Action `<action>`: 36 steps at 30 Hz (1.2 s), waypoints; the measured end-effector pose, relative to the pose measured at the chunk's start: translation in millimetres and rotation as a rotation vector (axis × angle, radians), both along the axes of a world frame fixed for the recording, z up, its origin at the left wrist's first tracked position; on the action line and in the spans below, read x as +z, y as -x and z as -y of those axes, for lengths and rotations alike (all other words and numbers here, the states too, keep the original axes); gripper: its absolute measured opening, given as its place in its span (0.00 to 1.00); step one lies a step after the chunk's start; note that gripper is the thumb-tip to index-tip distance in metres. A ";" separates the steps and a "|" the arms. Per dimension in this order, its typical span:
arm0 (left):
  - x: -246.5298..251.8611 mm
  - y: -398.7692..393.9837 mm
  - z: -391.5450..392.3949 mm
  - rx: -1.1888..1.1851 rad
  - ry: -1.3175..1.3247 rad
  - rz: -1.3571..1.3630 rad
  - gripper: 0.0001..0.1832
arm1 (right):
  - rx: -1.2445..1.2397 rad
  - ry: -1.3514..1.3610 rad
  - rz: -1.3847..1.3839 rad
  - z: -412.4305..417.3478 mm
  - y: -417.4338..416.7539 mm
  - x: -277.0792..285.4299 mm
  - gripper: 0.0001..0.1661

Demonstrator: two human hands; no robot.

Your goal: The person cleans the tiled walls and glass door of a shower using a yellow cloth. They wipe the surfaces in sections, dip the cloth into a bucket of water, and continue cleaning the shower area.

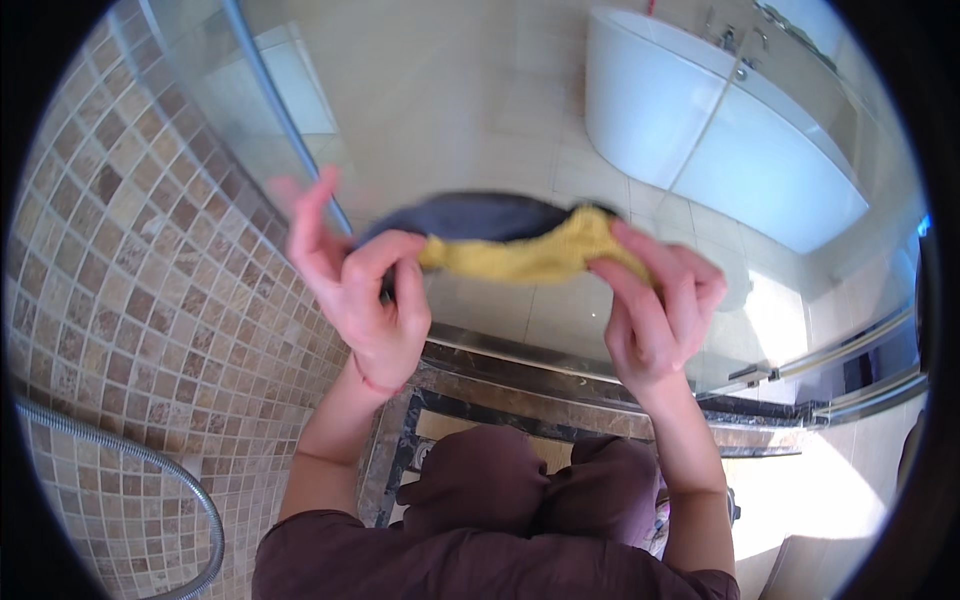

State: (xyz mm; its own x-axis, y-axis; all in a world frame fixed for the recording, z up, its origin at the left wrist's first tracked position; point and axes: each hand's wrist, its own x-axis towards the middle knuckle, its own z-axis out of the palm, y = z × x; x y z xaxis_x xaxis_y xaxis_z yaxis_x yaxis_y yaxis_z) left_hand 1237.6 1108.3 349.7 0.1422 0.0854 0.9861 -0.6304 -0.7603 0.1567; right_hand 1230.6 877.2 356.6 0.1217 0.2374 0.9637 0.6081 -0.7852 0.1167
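A yellow cloth strip (517,259) is stretched between my two hands at chest height, in the middle of the view. My left hand (375,300) pinches its left end between thumb and forefinger, while the other fingers are raised and blurred. At the right end, my right hand (664,300) grips the strip with thumb and fingers. Dark grey fabric (480,214) arches behind the yellow strip and is blurred. I cannot tell whether the two colours belong to one piece.
Ahead stands a glass shower panel with a metal door handle (750,373); beyond it is a white bathtub (652,97). A brown mosaic tile wall (150,300) rises at the left, with a metal shower hose (165,465) in front. A dark stone sill (525,360) runs below the glass.
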 end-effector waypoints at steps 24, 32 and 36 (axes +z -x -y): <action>-167.5 -68.5 25.8 0.101 -0.181 -0.074 0.33 | -0.048 0.347 0.014 -32.9 -44.0 -96.9 0.21; -139.5 -66.7 140.2 0.137 -0.486 0.048 0.31 | -0.441 0.048 0.016 84.4 -16.6 -103.1 0.24; -217.5 -57.7 189.8 -0.049 -0.830 0.286 0.16 | -0.482 0.035 -0.258 145.3 32.7 -227.0 0.17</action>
State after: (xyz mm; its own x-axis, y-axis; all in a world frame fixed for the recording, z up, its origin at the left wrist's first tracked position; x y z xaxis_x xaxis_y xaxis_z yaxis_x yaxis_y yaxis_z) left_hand 1295.3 918.5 132.2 -0.1352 -0.6751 0.7252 -0.5957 -0.5295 -0.6039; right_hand 1197.9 731.9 129.6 0.4564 0.1281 0.8805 0.1930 -0.9803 0.0426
